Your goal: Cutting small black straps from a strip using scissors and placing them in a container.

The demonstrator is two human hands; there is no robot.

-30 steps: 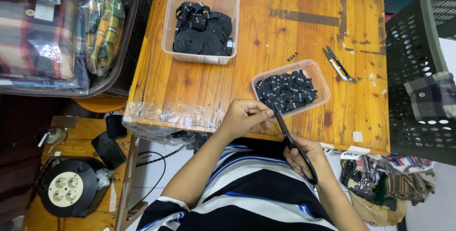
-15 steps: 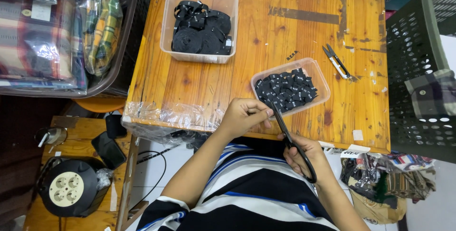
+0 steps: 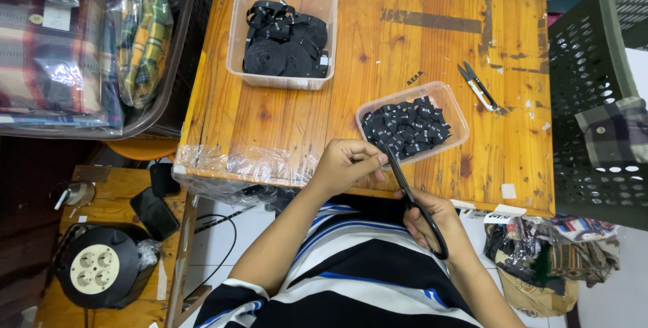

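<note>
Two hands work: our right hand [image 3: 432,223] grips black scissors [image 3: 412,200], left hand [image 3: 347,164] fingers pinching near the blades, beside the tub of cut labels [image 3: 412,125].

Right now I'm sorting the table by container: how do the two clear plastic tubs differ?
The far tub is deeper and squarer; the near tub is shallow and sits at an angle. The far tub holds black ribbon in coils; the near tub holds short cut black pieces. The near tub lies just beyond the left hand and the scissors in the right hand; the far tub sits untouched. Both are clear and lidless.
</note>
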